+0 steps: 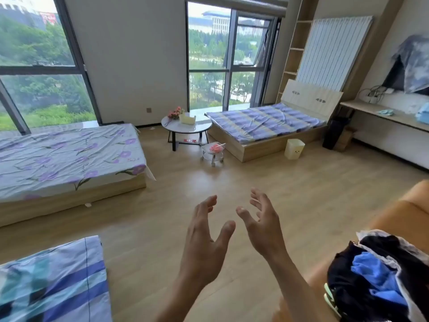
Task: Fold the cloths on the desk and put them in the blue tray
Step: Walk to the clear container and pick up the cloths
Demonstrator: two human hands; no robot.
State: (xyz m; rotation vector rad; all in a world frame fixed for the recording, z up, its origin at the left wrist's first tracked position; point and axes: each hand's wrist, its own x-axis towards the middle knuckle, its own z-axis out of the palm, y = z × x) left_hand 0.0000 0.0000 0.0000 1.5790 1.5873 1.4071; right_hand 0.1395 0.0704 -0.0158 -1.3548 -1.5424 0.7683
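Observation:
My left hand (204,238) and my right hand (262,219) are raised in front of me over the wooden floor, palms facing each other, fingers spread, holding nothing. A long wall desk (362,107) runs along the far right wall. On it lie a light blue cloth (385,112) and, at the frame edge, a blue thing (423,115) that may be the tray. A heap of black, blue and white clothes (380,280) sits at the lower right, close to my right forearm.
A floral bed (67,159) stands at the left, a checked bed (264,126) at the back right and another bed corner (53,284) at the lower left. A round table (186,126), a small cart (212,152) and a pale bin (294,148) stand between them. An orange seat (404,212) is at right.

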